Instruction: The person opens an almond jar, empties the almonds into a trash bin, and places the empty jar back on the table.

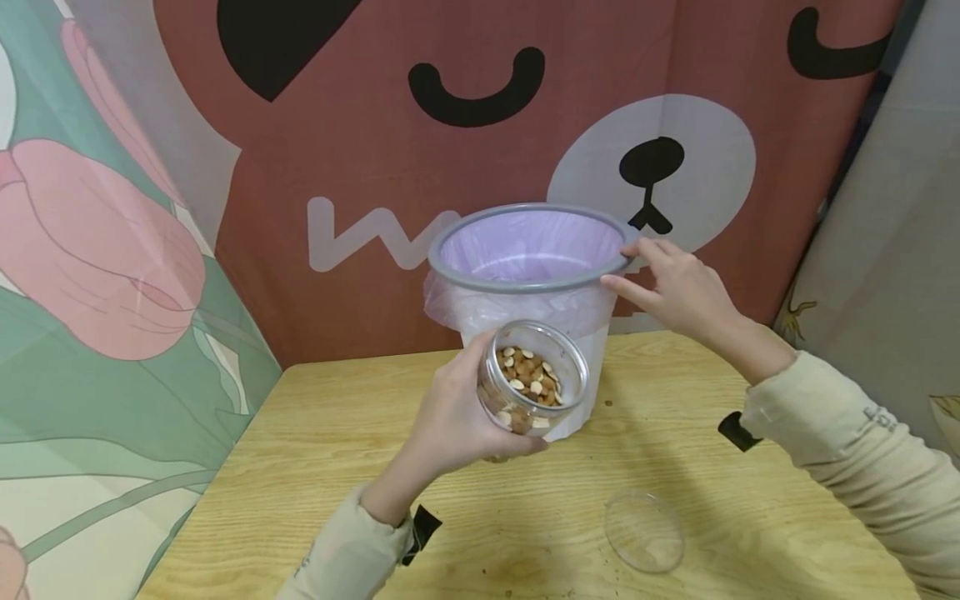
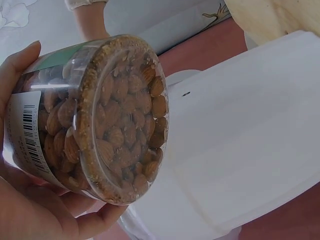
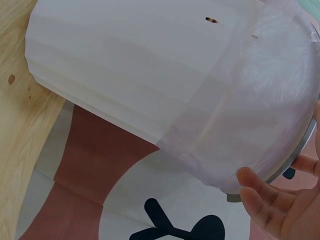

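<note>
My left hand (image 1: 457,417) grips a clear plastic jar (image 1: 487,392) of nuts around its side, mouth tilted toward me. Brown almonds (image 2: 122,115) show through its base in the left wrist view, and pale flat seeds (image 1: 517,384) lie among the brown pieces at the open mouth. Behind the jar stands a white trash bin (image 1: 596,358) with a grey rim (image 1: 525,287) and a thin purple bag (image 1: 510,242) lining it and folded over the outside. With thumb and fingers, my right hand (image 1: 686,292) holds the bin's rim at its right side.
A round clear lid (image 1: 645,533) lies on the wooden table (image 1: 337,433), front right of the bin. Small dark crumbs dot the tabletop nearby. A cloth with a bear face (image 1: 360,150) hangs close behind the bin, with a floral cloth (image 1: 90,250) at the left.
</note>
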Demonstrator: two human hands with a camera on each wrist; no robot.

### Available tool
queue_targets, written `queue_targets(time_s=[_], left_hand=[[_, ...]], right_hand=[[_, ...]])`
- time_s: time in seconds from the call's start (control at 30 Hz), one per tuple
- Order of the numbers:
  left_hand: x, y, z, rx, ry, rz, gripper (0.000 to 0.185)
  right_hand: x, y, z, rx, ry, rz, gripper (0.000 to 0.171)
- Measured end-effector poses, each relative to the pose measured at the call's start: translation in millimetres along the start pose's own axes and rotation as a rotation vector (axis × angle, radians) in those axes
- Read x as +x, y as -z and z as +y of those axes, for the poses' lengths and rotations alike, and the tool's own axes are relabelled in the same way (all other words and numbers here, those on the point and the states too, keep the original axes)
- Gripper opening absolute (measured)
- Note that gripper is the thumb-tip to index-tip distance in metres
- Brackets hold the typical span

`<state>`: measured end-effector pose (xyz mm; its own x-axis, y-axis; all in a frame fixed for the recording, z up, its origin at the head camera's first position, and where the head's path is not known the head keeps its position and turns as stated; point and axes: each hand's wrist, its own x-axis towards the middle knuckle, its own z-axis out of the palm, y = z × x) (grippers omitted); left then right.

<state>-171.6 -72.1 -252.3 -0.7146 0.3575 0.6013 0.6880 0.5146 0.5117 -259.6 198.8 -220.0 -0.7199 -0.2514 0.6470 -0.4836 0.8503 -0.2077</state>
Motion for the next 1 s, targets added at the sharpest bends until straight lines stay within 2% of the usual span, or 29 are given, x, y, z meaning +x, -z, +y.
queue_targets(time_s=[0.33, 0.67, 1.0], left_hand=[[14.0, 10.0, 2.5, 0.062, -0.047, -0.010, 0.096], [26.6, 21.1, 4.8, 0.037, -0.083, 0.019, 0.094], [37.0, 32.7, 9.9, 0.076, -0.028, 0.030, 0.095]], right_hand=[[0.1, -0.7, 0.5, 0.006, -0.002, 0.003, 0.050], [0.4, -2.5, 0.9, 0.002, 0.000, 0.006, 0.050], [0.1, -3.6, 2.2, 0.002, 0.005, 0.011, 0.051]])
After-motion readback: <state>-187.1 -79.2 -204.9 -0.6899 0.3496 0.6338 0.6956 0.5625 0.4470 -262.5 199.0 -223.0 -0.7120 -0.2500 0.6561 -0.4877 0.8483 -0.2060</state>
